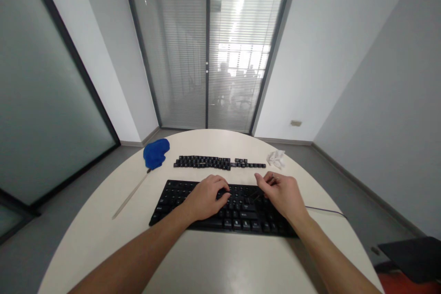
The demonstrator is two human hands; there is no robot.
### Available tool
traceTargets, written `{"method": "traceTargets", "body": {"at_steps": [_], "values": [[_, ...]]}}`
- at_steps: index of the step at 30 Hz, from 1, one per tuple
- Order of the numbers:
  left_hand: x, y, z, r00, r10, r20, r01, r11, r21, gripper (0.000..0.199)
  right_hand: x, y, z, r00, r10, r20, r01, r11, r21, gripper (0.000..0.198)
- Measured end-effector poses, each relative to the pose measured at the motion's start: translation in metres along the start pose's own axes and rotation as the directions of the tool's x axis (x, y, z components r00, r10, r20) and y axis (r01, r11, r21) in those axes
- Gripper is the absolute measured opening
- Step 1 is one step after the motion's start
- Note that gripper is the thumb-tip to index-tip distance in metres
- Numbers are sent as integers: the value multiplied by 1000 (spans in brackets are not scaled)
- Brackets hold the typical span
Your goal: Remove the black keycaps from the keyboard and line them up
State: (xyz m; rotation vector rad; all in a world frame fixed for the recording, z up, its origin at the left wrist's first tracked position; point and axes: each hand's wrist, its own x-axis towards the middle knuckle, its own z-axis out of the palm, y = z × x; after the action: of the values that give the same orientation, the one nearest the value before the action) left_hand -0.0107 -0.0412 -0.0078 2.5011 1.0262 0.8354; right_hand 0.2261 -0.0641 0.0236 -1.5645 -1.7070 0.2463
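A black keyboard (237, 225) lies on the round table, with bare patches at its right part where keycaps are off. My left hand (208, 197) rests over its upper middle, fingers curved and thumb apart, holding nothing that I can see. Above the right part, my right hand (280, 193) is closed in a pinch. Thin dark wire-like lines show below its fingers, but what it holds is too small to make out. Beyond the keyboard, loose black keycaps (203, 162) are laid out in rows, with a shorter line of keycaps to their right.
A blue cloth-like piece (156, 153) and a thin pale stick (131, 194) lie at the left of the table (220, 262). Crumpled white tissue (276, 159) sits at the back right. The keyboard's cable (325, 210) runs off the right edge. A dark chair (413, 257) stands at lower right.
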Motion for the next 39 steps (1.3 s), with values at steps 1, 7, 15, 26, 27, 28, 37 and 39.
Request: {"method": "traceTargets", "body": {"at_steps": [1,7,15,26,27,28,37,39], "values": [[0,0,0,1000,1,0,-1,1000,-1,9,0,0,1,1000,-4,-6,4,1000,1,46],[0,0,0,1000,4,-3,-4,1000,2,9,-4,-6,4,997,-71,-33,71,997,-12,46],[0,-2,1,1000,1,4,-1,1000,19,7,-8,-11,10,994,-104,-29,104,994,19,46],[-1,-3,2,1000,8,-1,-8,1000,24,8,-14,-16,26,992,-125,-14,126,987,99,47],[-1,-3,2,1000,8,-1,-8,1000,27,8,-15,-18,28,992,-128,3,127,986,108,47],[-1,-3,1,1000,9,-1,-9,1000,30,8,-15,-20,29,991,-134,5,133,986,96,46],[-1,-3,0,1000,17,7,-17,1000,23,8,-8,-12,1,978,-154,-137,136,981,-137,52],[-1,-3,0,1000,15,7,-15,1000,21,8,-4,-6,-3,986,-120,-118,104,985,-135,53]]}}
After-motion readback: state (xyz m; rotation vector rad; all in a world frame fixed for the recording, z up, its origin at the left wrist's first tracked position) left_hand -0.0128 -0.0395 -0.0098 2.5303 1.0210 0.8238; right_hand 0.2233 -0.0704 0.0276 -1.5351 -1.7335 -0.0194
